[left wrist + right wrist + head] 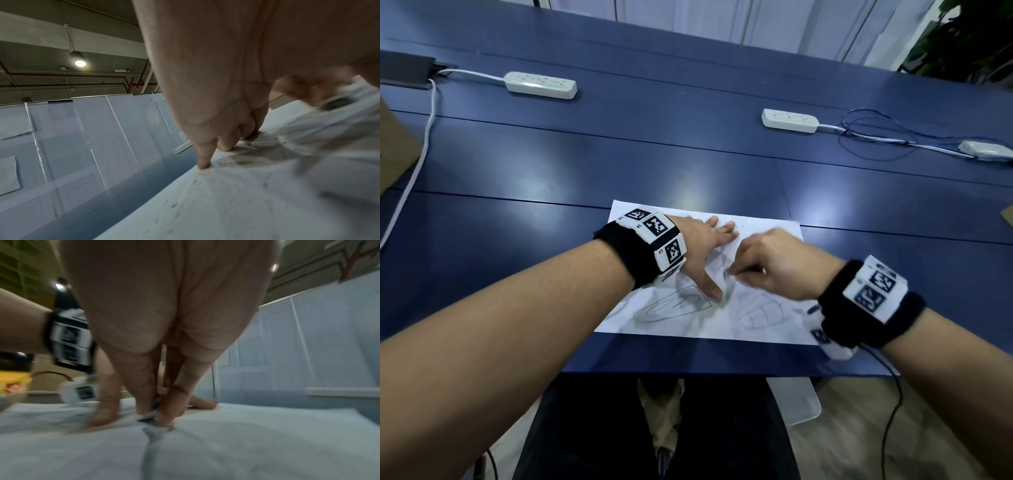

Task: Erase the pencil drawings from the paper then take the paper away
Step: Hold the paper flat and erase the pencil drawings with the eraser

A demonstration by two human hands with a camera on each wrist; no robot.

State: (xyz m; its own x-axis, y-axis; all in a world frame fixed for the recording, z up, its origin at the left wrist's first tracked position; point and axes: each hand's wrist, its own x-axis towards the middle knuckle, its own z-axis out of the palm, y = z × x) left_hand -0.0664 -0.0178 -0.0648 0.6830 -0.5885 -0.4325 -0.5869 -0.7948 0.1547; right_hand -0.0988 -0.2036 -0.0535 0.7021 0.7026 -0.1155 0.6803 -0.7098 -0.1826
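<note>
A white sheet of paper (767,236) with faint pencil drawings (671,305) lies on the blue table (619,164) near its front edge. My left hand (705,246) lies flat on the sheet with fingers spread, its fingertips (204,165) pressing the paper (226,203) down. My right hand (760,263), blurred by motion, pinches a small whitish eraser (149,414) between thumb and fingers and holds it against the paper (246,443), just right of the left thumb. Grey eraser crumbs dot the sheet in the left wrist view.
Two white power strips (541,85) (790,120) lie farther back on the table, with cables (876,137) and a white adapter (986,150) at the right. A cardboard box (393,144) stands at the left edge. My legs show below the table's front edge.
</note>
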